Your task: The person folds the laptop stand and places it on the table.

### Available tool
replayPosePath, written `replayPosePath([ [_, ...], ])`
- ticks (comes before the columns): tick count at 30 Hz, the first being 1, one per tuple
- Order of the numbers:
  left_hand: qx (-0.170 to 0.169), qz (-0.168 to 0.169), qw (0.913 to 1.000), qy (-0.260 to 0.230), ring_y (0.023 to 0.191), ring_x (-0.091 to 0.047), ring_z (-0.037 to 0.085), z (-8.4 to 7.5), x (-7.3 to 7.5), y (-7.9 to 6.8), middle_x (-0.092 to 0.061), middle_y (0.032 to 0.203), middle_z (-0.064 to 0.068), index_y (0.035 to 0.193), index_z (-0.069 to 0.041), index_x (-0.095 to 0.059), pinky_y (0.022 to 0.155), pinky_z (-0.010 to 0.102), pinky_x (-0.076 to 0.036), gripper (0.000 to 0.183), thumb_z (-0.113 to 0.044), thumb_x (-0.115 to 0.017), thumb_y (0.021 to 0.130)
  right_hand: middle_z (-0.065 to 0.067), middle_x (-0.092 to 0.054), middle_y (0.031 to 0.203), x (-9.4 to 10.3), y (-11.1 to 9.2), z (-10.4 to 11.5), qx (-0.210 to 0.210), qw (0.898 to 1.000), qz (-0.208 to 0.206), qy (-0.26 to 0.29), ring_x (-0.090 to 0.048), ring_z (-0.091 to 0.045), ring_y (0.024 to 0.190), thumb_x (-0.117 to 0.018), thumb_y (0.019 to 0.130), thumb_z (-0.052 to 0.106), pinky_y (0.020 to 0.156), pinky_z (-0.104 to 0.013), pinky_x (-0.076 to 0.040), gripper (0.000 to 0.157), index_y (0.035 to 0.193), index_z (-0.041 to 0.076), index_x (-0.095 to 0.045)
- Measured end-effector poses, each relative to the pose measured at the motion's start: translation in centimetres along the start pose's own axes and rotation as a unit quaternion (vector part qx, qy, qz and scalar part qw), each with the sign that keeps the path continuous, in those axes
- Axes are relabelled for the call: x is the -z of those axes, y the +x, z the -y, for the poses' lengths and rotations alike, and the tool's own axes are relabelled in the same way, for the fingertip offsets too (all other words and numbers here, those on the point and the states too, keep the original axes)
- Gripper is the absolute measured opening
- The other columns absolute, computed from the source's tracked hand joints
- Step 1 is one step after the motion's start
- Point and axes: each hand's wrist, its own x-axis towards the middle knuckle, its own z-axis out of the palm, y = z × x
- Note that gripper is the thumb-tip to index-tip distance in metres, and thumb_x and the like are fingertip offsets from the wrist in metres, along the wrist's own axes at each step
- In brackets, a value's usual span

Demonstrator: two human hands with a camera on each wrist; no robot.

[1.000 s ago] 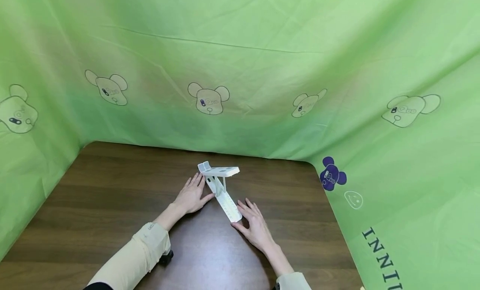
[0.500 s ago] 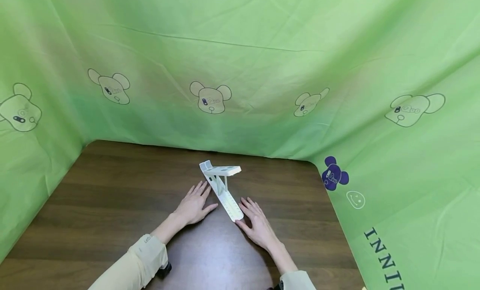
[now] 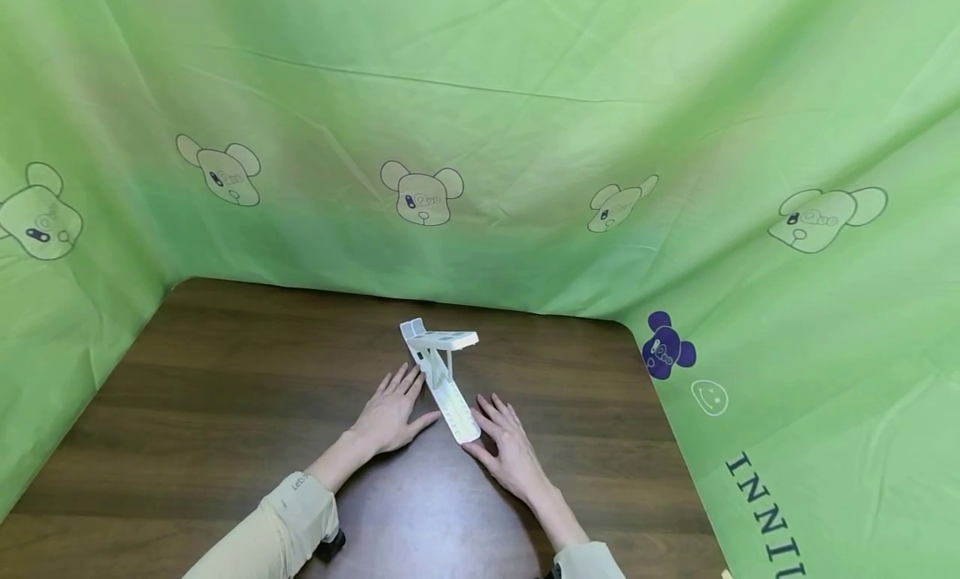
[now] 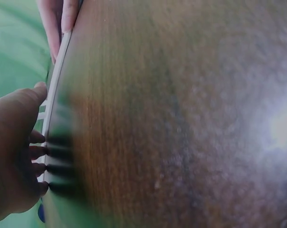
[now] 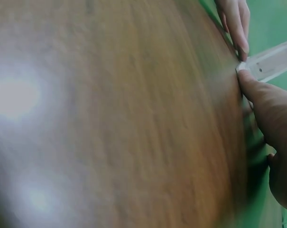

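A white folding stand (image 3: 459, 414) stands on the brown table, its long base slanting from far left to near right. Its upper plate is raised on struts. My left hand (image 3: 388, 419) lies palm down along the base's left side, fingers spread, fingertips and thumb at its edge. At the near end of the base is my right hand (image 3: 513, 456), thumb at the near corner and fingers along the right side, fairly straight. In the right wrist view the stand (image 5: 275, 61) shows beyond my right thumb; the left wrist view has only its thin white edge (image 4: 61, 54).
The wood-grain table (image 3: 247, 412) is bordered at the back and sides by a green cloth (image 3: 322, 254) printed with bear heads. A bright reflection lies on the tabletop nearest me.
My left hand has slid back toward me along the base. In the last half second the stand's near end has swung slightly left, with my right hand moving left beside it.
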Motion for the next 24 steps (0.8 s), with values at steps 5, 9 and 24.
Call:
replayPosePath([
  [5, 0.008, 0.004, 0.9999, 0.005, 0.17, -0.027, 0.039, 0.1, 0.0, 0.0, -0.036, 0.178, 0.019, 0.166, 0.002, -0.042, 0.139, 0.06, -0.025, 0.087, -0.059, -0.062, 0.107, -0.026, -0.066, 0.153, -0.6, 0.0, 0.9, 0.005, 1.0, -0.009, -0.001, -0.053, -0.053, 0.15, -0.087, 0.091, 0.023, 0.124, -0.07, -0.039, 0.058, 0.139, -0.005, -0.072],
  [9, 0.009, 0.006, 0.9999, 0.006, 0.17, -0.027, 0.038, 0.2, 0.0, 0.1, -0.036, 0.179, 0.018, 0.167, 0.002, -0.041, 0.139, 0.06, -0.024, 0.093, -0.064, -0.064, 0.104, -0.026, -0.067, 0.151, -0.9, 0.1, 1.6, -0.008, 1.0, -0.014, -0.003, -0.055, -0.053, 0.149, -0.088, 0.091, 0.021, 0.125, -0.069, -0.04, 0.057, 0.138, -0.007, -0.072],
  [24, -0.019, 0.032, 0.9989, 0.029, 0.171, -0.023, 0.04, 1.4, 0.5, 0.2, -0.031, 0.182, 0.012, 0.171, -0.004, -0.036, 0.139, 0.063, -0.021, 0.104, -0.074, -0.064, 0.098, -0.019, -0.074, 0.143, -2.3, 0.3, 3.2, 0.009, 0.998, -0.058, 0.008, -0.064, -0.045, 0.142, -0.09, 0.086, 0.027, 0.118, -0.059, -0.052, 0.056, 0.131, -0.005, -0.077],
])
